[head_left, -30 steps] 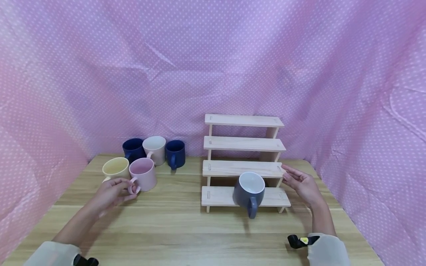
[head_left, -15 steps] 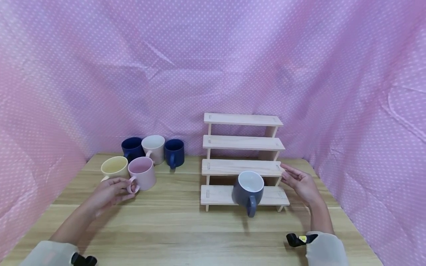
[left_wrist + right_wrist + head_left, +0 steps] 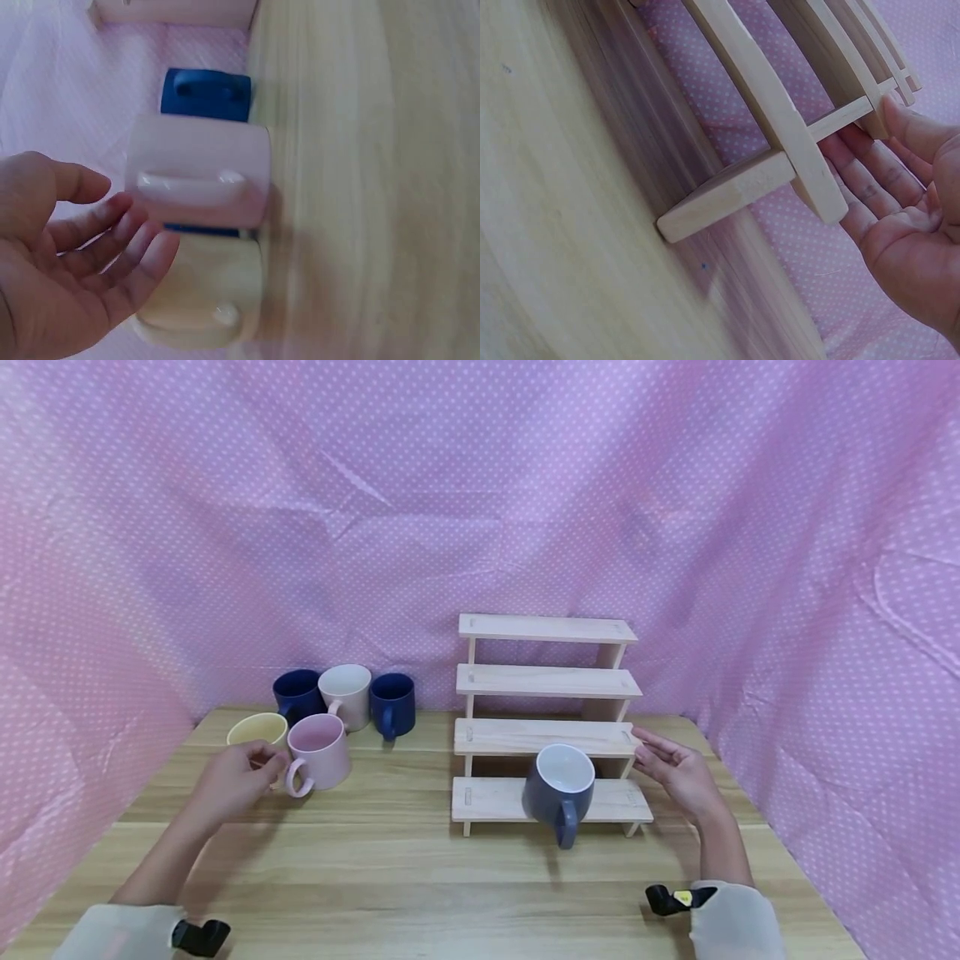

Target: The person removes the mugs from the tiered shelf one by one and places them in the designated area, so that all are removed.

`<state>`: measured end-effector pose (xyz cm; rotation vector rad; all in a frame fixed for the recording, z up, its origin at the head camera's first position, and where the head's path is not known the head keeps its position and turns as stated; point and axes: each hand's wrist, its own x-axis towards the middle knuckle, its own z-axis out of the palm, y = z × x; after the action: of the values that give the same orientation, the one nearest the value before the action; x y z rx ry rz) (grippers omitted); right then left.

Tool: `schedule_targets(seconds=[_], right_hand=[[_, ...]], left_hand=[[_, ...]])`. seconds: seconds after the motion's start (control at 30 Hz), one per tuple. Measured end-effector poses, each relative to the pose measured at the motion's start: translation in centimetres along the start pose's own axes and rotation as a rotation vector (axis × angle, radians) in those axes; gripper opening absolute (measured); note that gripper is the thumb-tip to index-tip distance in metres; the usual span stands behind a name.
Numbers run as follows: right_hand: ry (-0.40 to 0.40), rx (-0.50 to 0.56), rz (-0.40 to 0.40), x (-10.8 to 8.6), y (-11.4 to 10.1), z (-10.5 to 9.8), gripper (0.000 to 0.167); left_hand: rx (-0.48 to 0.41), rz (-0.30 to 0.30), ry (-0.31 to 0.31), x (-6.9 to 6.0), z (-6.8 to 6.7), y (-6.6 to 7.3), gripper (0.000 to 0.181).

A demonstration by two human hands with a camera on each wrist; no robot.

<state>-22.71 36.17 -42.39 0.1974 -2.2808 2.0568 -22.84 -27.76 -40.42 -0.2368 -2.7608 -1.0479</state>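
My left hand is beside the handle of an upright pink mug, with its fingers loosely bent and holding nothing. In the left wrist view the fingertips lie near that handle, and a yellow mug sits below it. From the head camera the hand partly hides this yellow mug. With thumb and fingers, my right hand grips the right end of the second step up on a four-tier wooden display stand. A grey mug with a white inside stands on the lowest step, its handle facing me.
Behind the pink mug, two dark blue mugs and a white mug stand near the back edge of the wooden table. A pink dotted cloth hangs behind and along both sides.
The left hand has let go of the pink mug's handle and drawn slightly up and left. The mug stays in place. The right hand keeps its grip on the stand.
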Motion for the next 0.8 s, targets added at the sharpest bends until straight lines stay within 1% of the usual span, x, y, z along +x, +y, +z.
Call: schedule_targets(seconds=[0.07,0.13,0.3,0.37,0.43,0.47,0.53,0.63,0.7,0.8], right_hand=[[0.003,0.001,0.002,0.0,0.0,0.0,0.059],[0.008,0.002,0.003,0.0,0.0,0.0,0.059],[0.014,-0.004,0.011,0.1,0.0,0.0,0.059],[0.012,-0.007,0.013,0.1,0.1,0.0,0.059],[0.008,-0.003,0.012,0.1,0.2,0.0,0.059],[0.007,-0.001,0.009,0.1,0.2,0.0,0.059],[0.002,-0.006,0.002,0.1,0.2,-0.1,0.06],[0.0,-0.006,-0.007,0.1,0.1,0.0,0.059],[0.001,-0.005,-0.007,0.1,0.1,0.0,0.059],[0.0,-0.006,-0.006,0.1,0.1,-0.1,0.059]], left_hand=[[0.032,0.04,0.03,0.3,0.1,0.7,0.023],[0.036,0.082,0.046,0.5,0.3,1.5,0.021],[0.002,0.142,0.033,0.9,1.3,3.2,0.014],[0.001,0.177,0.032,1.0,2.0,3.8,0.01],[-0.023,0.23,0.03,1.1,2.6,4.5,0.007],[-0.038,0.255,0.024,1.2,3.0,4.8,0.006],[-0.083,0.285,-0.008,1.2,3.5,5.7,0.004],[-0.119,0.303,-0.059,1.2,4.4,7.2,0.005],[-0.11,0.3,-0.088,1.3,5.0,8.2,0.006],[-0.092,0.306,-0.123,1.3,6.0,9.2,0.006]])
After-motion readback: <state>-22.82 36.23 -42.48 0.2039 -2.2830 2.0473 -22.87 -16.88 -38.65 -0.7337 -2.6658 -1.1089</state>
